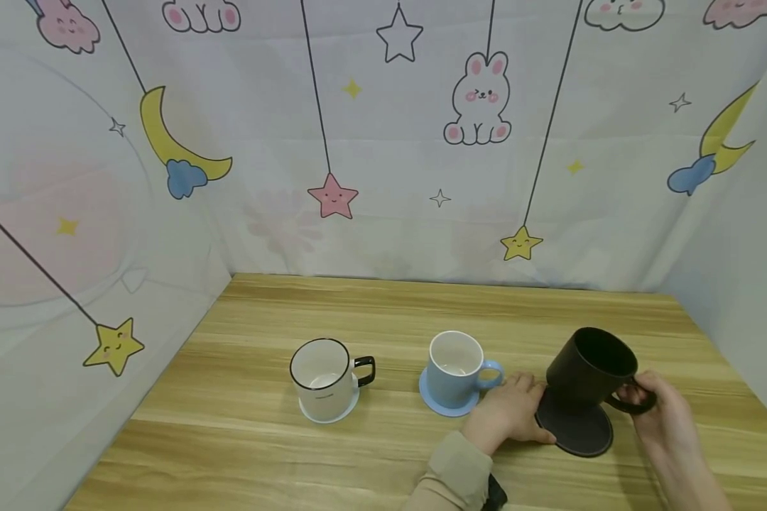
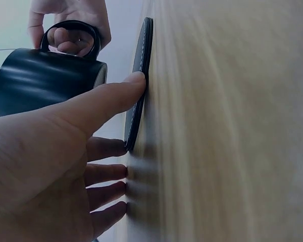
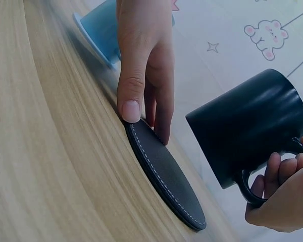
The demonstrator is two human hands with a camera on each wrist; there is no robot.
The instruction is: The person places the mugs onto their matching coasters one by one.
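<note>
My right hand (image 1: 667, 414) grips the handle of a black mug (image 1: 591, 369), its fingers hooked through the loop. The mug is tilted and raised above a round black coaster (image 1: 578, 430), with a gap between them in the right wrist view. That coaster has pale stitching along its rim and lies on the table. At its near-left edge, my left hand (image 1: 510, 408) holds the rim between thumb (image 2: 134, 83) and index finger, while the other fingertips reach down to the tabletop. A blue mug (image 1: 455, 376) with a white inside stands just left of this hand.
The blue mug rests on a blue coaster (image 1: 431, 397). Farther left, a white mug (image 1: 322, 376) with a black rim and handle stands on a pale coaster (image 1: 351, 406). Printed curtains (image 1: 383, 142) enclose the wooden table (image 1: 243, 454) at the back and sides.
</note>
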